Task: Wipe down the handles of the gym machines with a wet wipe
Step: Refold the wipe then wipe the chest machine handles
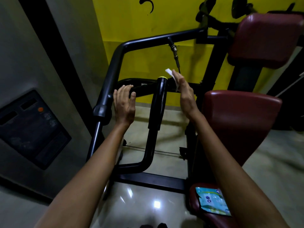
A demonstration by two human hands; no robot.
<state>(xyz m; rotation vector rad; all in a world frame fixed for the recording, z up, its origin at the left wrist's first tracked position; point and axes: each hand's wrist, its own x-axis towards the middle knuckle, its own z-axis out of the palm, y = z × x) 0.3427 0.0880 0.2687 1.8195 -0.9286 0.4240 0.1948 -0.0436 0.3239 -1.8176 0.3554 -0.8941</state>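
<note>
Both arms are out over the machine. The right hand (184, 91) has its fingers stretched nearly straight, with the wet wipe (171, 74) pinned against them; whether the thumb is clamping it I cannot tell from this angle. A white corner of the wipe sticks up past the fingertips, just beside the yellow-capped top of the upright handle (158, 102). The left hand (124, 104) lies fingers-forward over the black crossbar (143, 88), loosely spread, thumb apart, not clearly wrapped round it.

The risks, as I read them: that wipe looks lightly held and bunched, so a quick stroke down the handle could drag it free and drop it to the floor below. With so little cloth showing, bare skin may do the rubbing instead. The handle's arm probably pivots, so a hard push could swing it away; the left hand's loose rest gives little bracing. The wipe packet (212, 201) sits near the front edge of the red seat (194, 196), where an elbow pulling back could knock it off.
</note>
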